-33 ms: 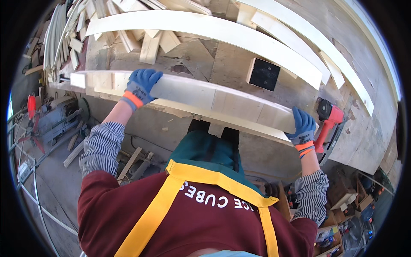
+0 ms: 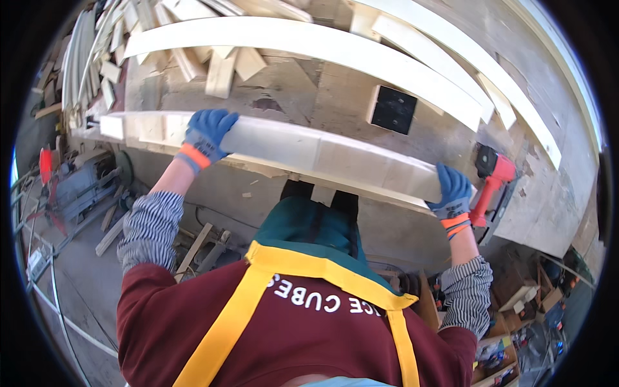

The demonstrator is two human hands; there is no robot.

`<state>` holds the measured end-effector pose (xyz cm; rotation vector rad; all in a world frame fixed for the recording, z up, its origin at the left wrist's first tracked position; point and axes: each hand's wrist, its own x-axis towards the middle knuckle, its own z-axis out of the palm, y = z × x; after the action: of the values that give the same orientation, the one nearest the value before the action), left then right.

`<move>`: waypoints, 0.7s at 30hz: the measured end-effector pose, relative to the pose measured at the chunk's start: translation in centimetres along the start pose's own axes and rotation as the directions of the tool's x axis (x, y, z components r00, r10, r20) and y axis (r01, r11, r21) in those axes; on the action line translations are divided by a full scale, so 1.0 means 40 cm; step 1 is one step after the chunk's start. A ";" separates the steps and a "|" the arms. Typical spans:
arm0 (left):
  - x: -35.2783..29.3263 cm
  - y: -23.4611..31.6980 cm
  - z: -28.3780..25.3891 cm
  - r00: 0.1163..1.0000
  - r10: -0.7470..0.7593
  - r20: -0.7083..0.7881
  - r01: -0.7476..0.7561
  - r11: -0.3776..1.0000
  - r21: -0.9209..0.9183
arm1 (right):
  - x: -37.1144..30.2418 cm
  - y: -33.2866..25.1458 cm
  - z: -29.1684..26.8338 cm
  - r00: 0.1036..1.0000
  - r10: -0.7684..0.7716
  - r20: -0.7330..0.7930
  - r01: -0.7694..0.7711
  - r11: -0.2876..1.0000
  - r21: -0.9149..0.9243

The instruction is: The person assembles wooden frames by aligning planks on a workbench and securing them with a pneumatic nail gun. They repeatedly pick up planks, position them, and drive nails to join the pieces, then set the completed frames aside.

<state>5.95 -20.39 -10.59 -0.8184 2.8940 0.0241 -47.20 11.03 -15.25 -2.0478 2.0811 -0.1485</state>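
Observation:
A long, pale wooden plank assembly (image 2: 277, 143) lies along the near edge of the workbench, with its broad side facing me. My left hand (image 2: 209, 137), in a blue and grey work glove with an orange cuff, closes over its upper edge left of the middle. Near the assembly's right end, my right hand (image 2: 454, 192), gloved the same way, grips the edge too. The thumbs and the undersides of both hands are hidden. Just right of my right hand, a red and black nail gun (image 2: 491, 184) rests on the bench.
Beyond the assembly lies a long pale board (image 2: 290, 46), with more boards behind it. A wood block with a black square face (image 2: 394, 109) sits on the workbench (image 2: 342, 97). Offcuts (image 2: 222, 71) pile up at far left. Machinery (image 2: 80, 180) stands on the floor at left, wooden boxes (image 2: 516, 287) at right.
The left part of the assembly has come slightly nearer to me, my left hand moving with it. Both hands keep their hold, and the nail gun stays in place.

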 end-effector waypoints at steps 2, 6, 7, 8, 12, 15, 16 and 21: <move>-0.031 0.020 -0.019 1.000 0.022 0.009 -0.022 0.999 -0.033 | -0.045 -0.045 -0.011 1.000 0.010 0.018 -0.011 1.000 0.027; -0.116 0.002 0.040 0.998 0.035 0.051 -0.033 0.999 -0.027 | -0.098 -0.134 0.018 1.000 0.005 -0.018 -0.004 0.997 0.076; -0.126 0.003 0.060 0.999 0.029 0.045 -0.028 1.000 -0.014 | -0.103 -0.137 0.035 1.000 0.007 0.016 -0.008 0.997 0.081; -0.139 0.003 0.081 0.996 -0.001 0.091 0.006 0.998 -0.055 | -0.101 -0.140 0.044 0.998 0.015 0.057 -0.020 0.997 0.077; -0.131 0.025 0.124 0.983 -0.044 0.176 0.054 0.997 -0.052 | -0.092 -0.121 0.092 0.991 0.043 0.126 -0.049 0.998 0.047; -0.115 0.036 0.134 0.986 -0.036 0.160 0.048 0.996 -0.075 | -0.088 -0.091 0.110 0.997 0.032 0.073 -0.035 0.999 0.030; -0.112 0.039 0.134 0.987 -0.035 0.159 0.049 0.995 -0.083 | -0.095 -0.086 0.108 0.996 0.038 0.086 -0.041 0.999 0.031; -0.115 0.037 0.138 0.984 -0.026 0.175 0.040 0.996 -0.077 | -0.083 -0.089 0.098 0.994 0.046 0.100 -0.047 0.999 0.007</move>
<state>9.75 -16.44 -15.48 -0.8326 2.7307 0.1991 -42.81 14.56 -18.00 -1.9579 2.0617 -0.0474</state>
